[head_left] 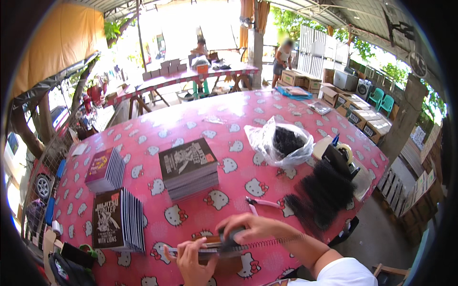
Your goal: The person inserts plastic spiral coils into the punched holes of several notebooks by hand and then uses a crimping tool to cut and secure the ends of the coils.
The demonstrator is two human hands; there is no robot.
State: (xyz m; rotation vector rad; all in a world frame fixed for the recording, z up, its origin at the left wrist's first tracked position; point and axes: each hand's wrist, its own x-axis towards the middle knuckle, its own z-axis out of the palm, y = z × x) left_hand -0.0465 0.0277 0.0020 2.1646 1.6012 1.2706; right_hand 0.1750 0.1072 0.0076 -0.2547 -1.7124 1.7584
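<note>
Close to the table's near edge, my left hand grips a thin book by its edge, thumb and fingers on either side. My right hand is closed over a dark rounded block, blurred, against the book's edge. A black spiral coil runs out rightward from there, passing in front of my right forearm. Just beyond my right hand lie pliers with pink handles. Stacks of dark-covered books stand ahead and at left.
A purple-covered stack stands farther left. To the right are a heap of black coils, a clear bag of black coils and a tape dispenser. Two people are beyond the pink table; cardboard boxes line the right.
</note>
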